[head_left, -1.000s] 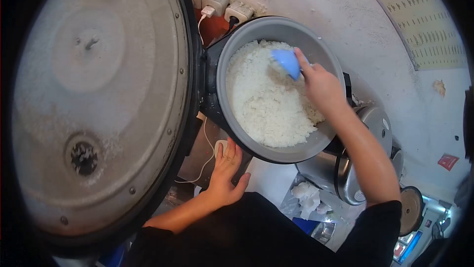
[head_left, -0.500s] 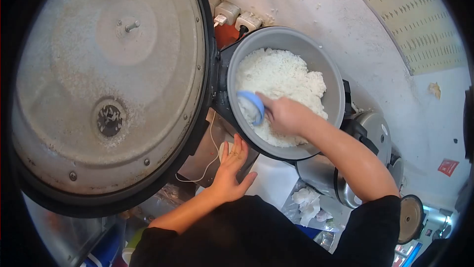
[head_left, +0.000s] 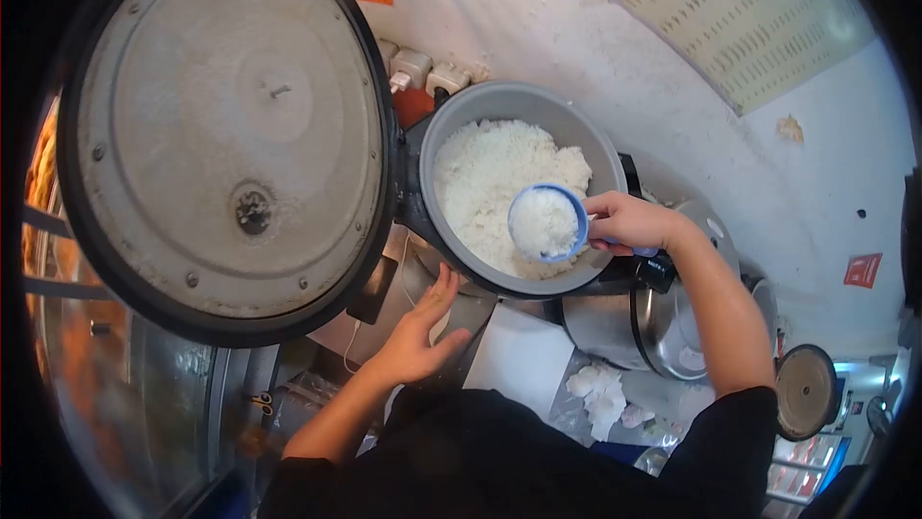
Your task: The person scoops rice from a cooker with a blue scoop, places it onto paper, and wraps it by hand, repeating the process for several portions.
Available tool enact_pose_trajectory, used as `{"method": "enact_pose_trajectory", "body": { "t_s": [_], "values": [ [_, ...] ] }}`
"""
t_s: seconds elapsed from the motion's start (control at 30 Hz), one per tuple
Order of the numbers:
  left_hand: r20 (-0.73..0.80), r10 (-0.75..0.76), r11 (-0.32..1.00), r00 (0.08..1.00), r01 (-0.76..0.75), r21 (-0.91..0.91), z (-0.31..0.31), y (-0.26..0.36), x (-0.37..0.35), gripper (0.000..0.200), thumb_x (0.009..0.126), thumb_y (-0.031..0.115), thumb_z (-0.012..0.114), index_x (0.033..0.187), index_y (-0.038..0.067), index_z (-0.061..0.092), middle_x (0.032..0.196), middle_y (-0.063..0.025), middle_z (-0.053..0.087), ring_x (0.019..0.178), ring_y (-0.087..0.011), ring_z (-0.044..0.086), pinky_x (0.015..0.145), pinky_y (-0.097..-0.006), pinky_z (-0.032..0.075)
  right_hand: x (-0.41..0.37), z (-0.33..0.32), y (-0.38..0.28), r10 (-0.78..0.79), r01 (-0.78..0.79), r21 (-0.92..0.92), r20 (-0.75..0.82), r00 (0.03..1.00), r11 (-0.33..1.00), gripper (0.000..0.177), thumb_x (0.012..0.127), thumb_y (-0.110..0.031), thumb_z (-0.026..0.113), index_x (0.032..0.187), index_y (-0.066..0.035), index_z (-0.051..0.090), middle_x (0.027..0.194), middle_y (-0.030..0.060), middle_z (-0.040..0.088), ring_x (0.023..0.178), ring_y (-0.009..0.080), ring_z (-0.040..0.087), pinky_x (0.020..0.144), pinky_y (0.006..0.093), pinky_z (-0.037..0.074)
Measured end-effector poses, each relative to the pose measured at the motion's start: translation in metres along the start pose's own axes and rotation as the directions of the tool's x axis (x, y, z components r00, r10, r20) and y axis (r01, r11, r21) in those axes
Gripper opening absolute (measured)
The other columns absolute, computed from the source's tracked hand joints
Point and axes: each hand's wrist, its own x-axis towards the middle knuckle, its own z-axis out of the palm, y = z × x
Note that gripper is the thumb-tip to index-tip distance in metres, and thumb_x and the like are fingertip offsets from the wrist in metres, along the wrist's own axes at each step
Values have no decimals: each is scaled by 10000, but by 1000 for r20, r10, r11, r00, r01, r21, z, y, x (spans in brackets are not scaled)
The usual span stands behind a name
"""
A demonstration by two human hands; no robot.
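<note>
My right hand (head_left: pixel 629 223) grips the handle of a blue scoop (head_left: pixel 580 215), which is heaped with white rice and held over the pot. Below it, more cooked rice (head_left: pixel 495 159) fills much of the rice cooker's grey inner pot (head_left: pixel 567 106). The cooker's big round lid (head_left: pixel 192 116) stands raised on its hinge at the left, grains stuck around its vent. My left hand (head_left: pixel 423 335) has its fingers stretched out and apart, fingertips close to the cooker's front left side, and nothing is in it.
Plugs in sockets (head_left: pixel 413 66) sit behind the cooker. A second metal cooker (head_left: pixel 615 327) stands to the right. Near my body lie a white sheet (head_left: pixel 523 356) and crumpled paper (head_left: pixel 600 394). A printed list (head_left: pixel 744 20) hangs on the wall.
The scoop has moved right, from the pot's left side to near its right rim, and now faces up full of rice. The view has shifted; my left hand stays spread by the cooker.
</note>
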Motion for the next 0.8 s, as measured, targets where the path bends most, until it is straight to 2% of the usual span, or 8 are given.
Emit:
{"method": "enact_pose_trajectory", "body": {
  "t_s": [0.1,0.13,0.2,0.27,0.37,0.67,0.73,0.8],
  "values": [
    [12,13,1000,1000,-14,23,6,-2,-3,885,977,251,751,1673,-20,277,1737,-334,165,1630,-417,200,1313,-510,204,36,0,6,-76,90,30,-314,946,995,347,1017,-142,586,1338,-132,717,721,0,567,509,74,483,488,268,427],
    [-5,6,1000,1000,-6,8,10,-2,-3,892,978,261,753,1676,-17,271,1738,-332,162,1631,-410,199,1314,-511,203,65,-3,9,-125,53,-174,-435,892,983,403,1039,-194,594,1433,-173,677,794,87,687,559,197,631,565,347,524],
    [-13,-5,1000,1000,5,-2,14,-2,-3,890,992,290,740,1682,-6,261,1742,-325,156,1638,-395,191,1315,-523,188,146,-2,43,-576,248,-543,-592,564,802,472,1060,-225,571,1531,-216,596,978,218,771,748,391,747,730,466,589],
    [-2,4,999,1000,-4,32,12,-6,-3,880,999,295,730,1683,-2,262,1742,-326,158,1640,-392,188,1315,-534,177,179,15,16,-387,103,-422,-671,632,901,522,1065,-203,512,1585,-243,530,1116,293,742,1048,454,731,921,512,570],
    [9,-21,1000,1000,21,12,10,-5,-2,858,1013,294,708,1685,2,261,1743,-323,161,1650,-384,157,1317,-567,121,161,48,-36,-290,-55,-554,-515,807,831,578,1055,-187,510,1627,-259,467,1066,293,743,1006,462,731,910,525,573],
    [-92,-32,999,995,31,-14,29,-10,-3,823,992,206,724,1666,-21,310,1763,-285,150,1657,-358,149,1315,-549,127,31,63,3,-348,211,-667,-77,935,714,548,1059,-206,521,1606,-206,495,982,251,765,853,433,734,856,509,576],
    [-63,-38,994,997,32,-100,19,-8,-4,801,981,153,724,1661,-12,334,1765,-269,166,1651,-351,175,1311,-516,169,-2,53,1,-283,199,-430,-140,949,880,499,1060,-203,525,1558,-181,543,933,207,761,768,357,720,765,457,572],
    [-69,-72,991,995,63,-121,5,-3,-4,691,952,23,703,1603,11,472,1765,-230,225,1620,-327,289,1285,-421,282,-24,56,31,-59,96,249,-150,987,964,302,1070,-207,527,1289,-63,678,813,101,702,540,130,579,512,289,454]
  ]
}}
